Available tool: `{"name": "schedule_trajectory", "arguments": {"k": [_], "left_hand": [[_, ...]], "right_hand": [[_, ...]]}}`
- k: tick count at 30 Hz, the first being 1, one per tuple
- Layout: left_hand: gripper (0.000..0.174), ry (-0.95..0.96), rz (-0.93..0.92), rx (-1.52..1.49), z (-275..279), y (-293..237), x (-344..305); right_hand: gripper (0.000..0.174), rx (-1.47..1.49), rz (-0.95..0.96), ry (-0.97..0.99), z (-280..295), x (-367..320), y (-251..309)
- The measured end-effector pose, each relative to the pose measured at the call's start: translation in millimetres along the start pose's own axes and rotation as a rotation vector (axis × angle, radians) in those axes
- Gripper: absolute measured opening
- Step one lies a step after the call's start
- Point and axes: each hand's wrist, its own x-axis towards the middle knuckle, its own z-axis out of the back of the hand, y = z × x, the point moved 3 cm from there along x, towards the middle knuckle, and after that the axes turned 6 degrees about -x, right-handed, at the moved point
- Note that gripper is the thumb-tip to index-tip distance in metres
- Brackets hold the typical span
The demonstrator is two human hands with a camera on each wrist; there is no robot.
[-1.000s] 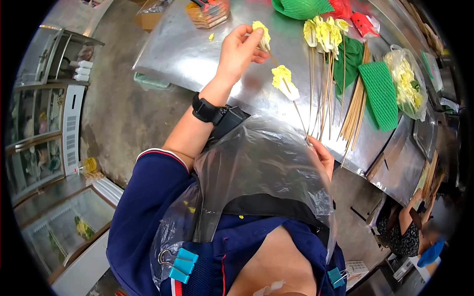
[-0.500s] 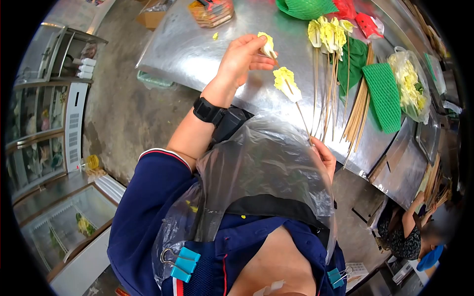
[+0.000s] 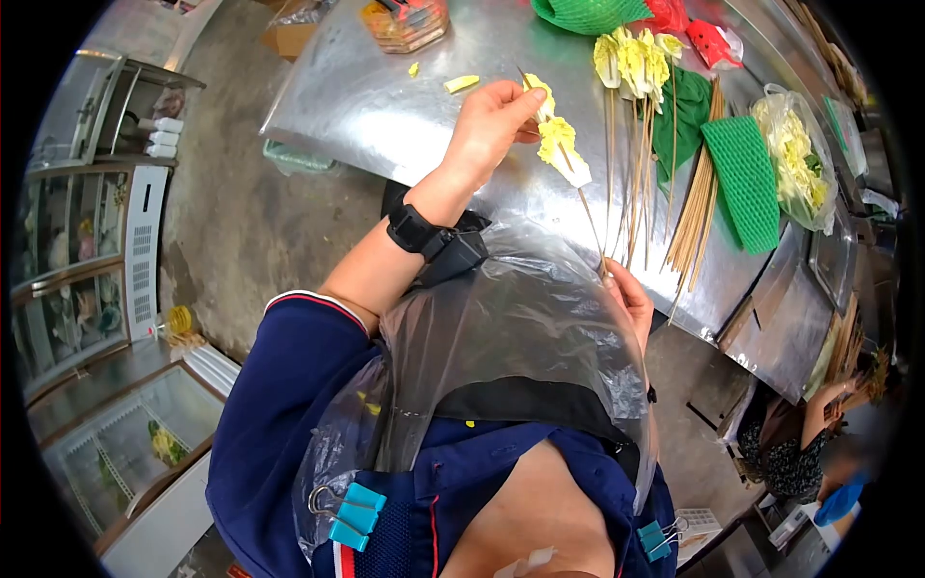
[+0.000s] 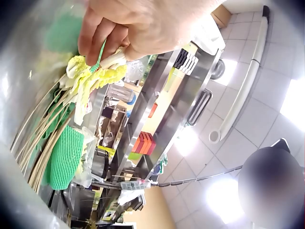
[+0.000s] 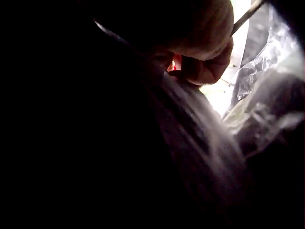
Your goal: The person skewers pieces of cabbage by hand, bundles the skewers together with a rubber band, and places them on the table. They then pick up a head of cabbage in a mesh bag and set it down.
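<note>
In the head view my left hand (image 3: 489,133) pinches a small yellow cabbage leaf (image 3: 542,100) at the upper end of a thin wooden skewer (image 3: 590,220), whose tip sticks out above the fingers. Directly below, touching it, a second leaf (image 3: 563,152) sits on the skewer. My right hand (image 3: 629,301) grips the skewer's lower end, near the plastic apron. Curled fingers of the left hand (image 4: 138,24) hold a pale leaf stem (image 4: 113,60) in the left wrist view. The right wrist view is mostly dark; the right hand (image 5: 205,52) is there with a stick (image 5: 248,17).
Leafed skewers (image 3: 640,69), bare skewers (image 3: 696,217), green netting (image 3: 742,183) and a bag of leaves (image 3: 795,159) lie right on the metal table (image 3: 337,96). A plastic box (image 3: 409,27) stands at the back, a yellow piece (image 3: 462,84) nearer. Another person (image 3: 785,433) is at lower right.
My left hand has moved right and down, bringing its leaf against the lower one; the skewer tip now shows above. A yellow piece now lies on the table left of that hand.
</note>
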Motion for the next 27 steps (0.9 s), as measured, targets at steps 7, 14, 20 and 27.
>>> {"name": "schedule_trajectory", "arguments": {"k": [7, 14, 20, 27], "left_hand": [[0.027, 0.03, -0.008, -0.06, -3, -3, -4], [0.024, 0.139, -0.098, -0.089, -15, -1, -14], [0.027, 0.083, -0.045, -0.111, -9, 1, -8], [0.038, 0.035, -0.025, -0.023, -3, 4, 0]], "right_hand": [[0.029, 0.005, -0.002, 0.003, -1, 0, 3], [0.028, 0.007, 0.026, -0.019, -5, 3, 10], [0.026, -0.017, -0.012, -0.031, -3, 2, 7], [0.027, -0.019, -0.011, -0.041, 5, -5, 10]]}}
